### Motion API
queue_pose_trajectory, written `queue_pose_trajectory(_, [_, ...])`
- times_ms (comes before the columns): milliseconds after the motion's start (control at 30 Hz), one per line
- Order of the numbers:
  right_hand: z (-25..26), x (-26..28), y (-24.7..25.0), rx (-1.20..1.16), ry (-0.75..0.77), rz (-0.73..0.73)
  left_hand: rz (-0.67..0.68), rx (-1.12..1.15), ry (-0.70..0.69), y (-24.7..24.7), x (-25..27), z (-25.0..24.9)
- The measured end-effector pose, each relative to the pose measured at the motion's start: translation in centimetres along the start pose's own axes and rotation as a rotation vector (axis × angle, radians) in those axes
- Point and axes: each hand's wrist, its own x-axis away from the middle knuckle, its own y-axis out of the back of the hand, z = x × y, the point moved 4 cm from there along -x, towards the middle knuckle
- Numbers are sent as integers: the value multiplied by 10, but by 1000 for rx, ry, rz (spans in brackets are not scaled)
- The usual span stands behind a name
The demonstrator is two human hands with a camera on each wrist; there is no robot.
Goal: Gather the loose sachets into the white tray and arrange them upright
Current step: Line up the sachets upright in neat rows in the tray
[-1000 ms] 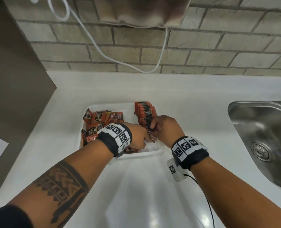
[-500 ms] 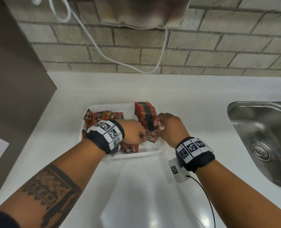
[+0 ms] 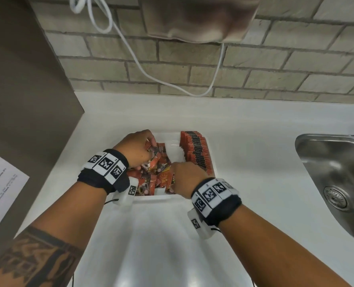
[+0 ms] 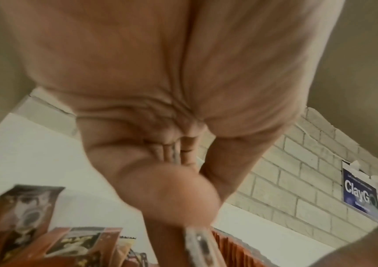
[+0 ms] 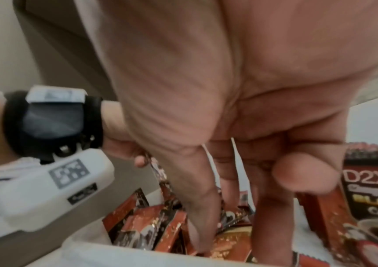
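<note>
- A second ago both my hands met at the near end of the upright row; now my left hand (image 3: 137, 149) has swung away to the far-left part of the white tray (image 3: 173, 145) and my right hand (image 3: 185, 179) has dropped into the middle of the loose heap.
- What that means, as I judge it: the last sachets went onto the row, and I am fetching the next batch — the gathering looks done, the standing-up is perhaps half done.
- The upright row (image 3: 195, 151) runs along the tray's right side, packed edge to edge, from the far wall toward my right hand.
- The loose sachets (image 3: 151, 179) lie jumbled flat and tilted in the tray's left and near part; I see none out on the counter (image 3: 244, 162).
- Left hand: knuckles up, wrist bent down, fingers curled over a dark-topped sachet (image 3: 154, 150) that it pinches at the far end of the heap.
- Right hand: palm down over the pile, fingers (image 5: 200, 216) straight and reaching in among the packets — touching them, but I cannot see anything gripped yet.
- Both forearms come in from the near edge of the counter and converge on the tray; the sink (image 3: 335, 175) sits well off to my right.
</note>
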Motion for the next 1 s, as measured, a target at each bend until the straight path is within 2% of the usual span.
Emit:
queue_pose_trajectory(100, [11, -19, -5, 82, -82, 102, -72, -10, -65, 10, 2, 10])
queue_pose_trajectory(200, [16, -30, -11, 107, -149, 135, -98, -12, -95, 18, 4, 22])
queue_pose_trajectory(367, [21, -34, -14, 121, -180, 74, -114, 9, -118, 25, 5, 39])
queue_pose_trajectory(533, [25, -32, 1, 158, -132, 49, -131, 46, -135, 33, 5, 48])
queue_pose_trajectory(633, [26, -29, 12, 158, -114, 22, -90, 108, -120, 32, 4, 51])
queue_pose_trajectory(733, [25, -22, 26, 159, -90, -15, -59, 112, -165, 30, 5, 47])
queue_pose_trajectory(833, [28, -13, 53, 7, -59, -101, -16, 115, -238, 26, 8, 39])
queue_pose_trajectory(933, [35, -9, 74, -217, -20, -134, 113, 321, -272, 17, 12, 31])
queue_pose_trajectory(1000, [39, -14, 76, -294, 4, -130, 138, 427, -280, 14, 11, 30])
